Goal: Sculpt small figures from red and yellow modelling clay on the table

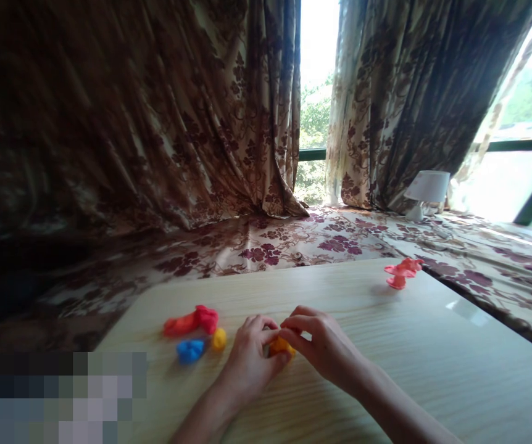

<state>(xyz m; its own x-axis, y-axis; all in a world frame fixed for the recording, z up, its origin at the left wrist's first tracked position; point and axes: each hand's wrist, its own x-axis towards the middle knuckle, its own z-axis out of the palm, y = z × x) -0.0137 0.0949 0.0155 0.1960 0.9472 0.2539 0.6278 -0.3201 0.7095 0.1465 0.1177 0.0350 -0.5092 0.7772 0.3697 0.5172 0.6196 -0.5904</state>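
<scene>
A lump of yellow-orange modelling clay sits low over the table, partly hidden by fingers. My left hand is closed around its left side, thumb in front and fingers behind. From the right, my right hand pinches at the top of the same lump with thumb and forefinger; its fingertips partly cover what they grip. Left of my left hand lie a small yellow clay ball, a blue clay lump and a red and orange-red clay piece.
The pale wood-grain table carries a pinkish-red clay figure near its far right corner. Behind it spreads a flower-patterned cloth, with a small white lamp at the back right. Patterned curtains hang beside the windows.
</scene>
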